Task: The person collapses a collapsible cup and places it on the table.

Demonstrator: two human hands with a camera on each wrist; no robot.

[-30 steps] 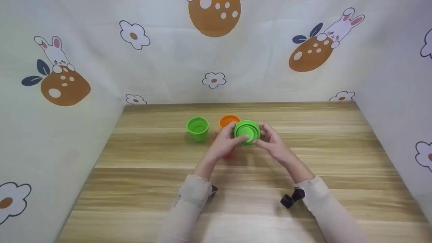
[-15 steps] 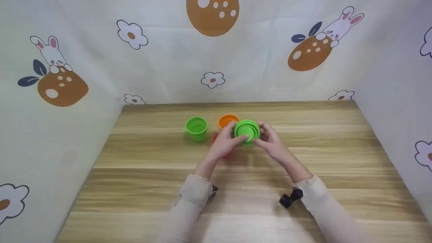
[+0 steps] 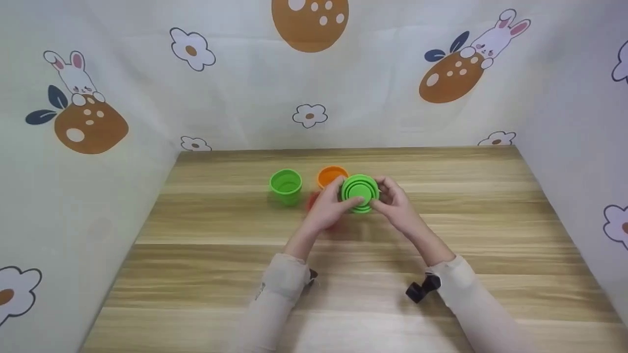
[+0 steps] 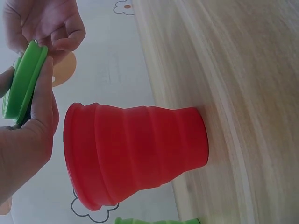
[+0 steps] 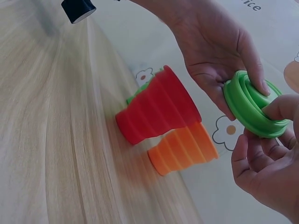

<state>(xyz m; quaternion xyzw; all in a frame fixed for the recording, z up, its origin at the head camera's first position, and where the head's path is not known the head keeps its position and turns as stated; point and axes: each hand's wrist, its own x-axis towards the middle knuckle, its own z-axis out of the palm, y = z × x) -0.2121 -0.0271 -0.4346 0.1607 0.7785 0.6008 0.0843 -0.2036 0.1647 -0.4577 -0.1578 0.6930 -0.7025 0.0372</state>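
Both hands hold a green collapsible cup [image 3: 360, 184], folded flat into rings, above the table. My left hand [image 3: 327, 205] grips its left side, thumb on the ringed face. From the other side my right hand [image 3: 398, 208] pinches the rim, its thumb also on the rings. A red collapsible cup [image 4: 140, 144] stands extended under the left hand, mostly hidden in the head view. Behind that hand is an orange cup [image 3: 332, 174], seen extended in the right wrist view. Another green cup [image 3: 286, 187] stands upright and extended to the left.
The wood-grain table [image 3: 363, 294] carries the standing cups near its back. A patterned cloth [image 3: 245, 88] with rabbits and flowers rises behind and along both sides. A black device [image 3: 423, 288] is fixed at the right wrist, and another [image 3: 311, 277] at the left.
The folded green cup has tilted slightly, so its lower rim and rings show more. Both hands stay nearly in place around it. The standing cups have not moved.
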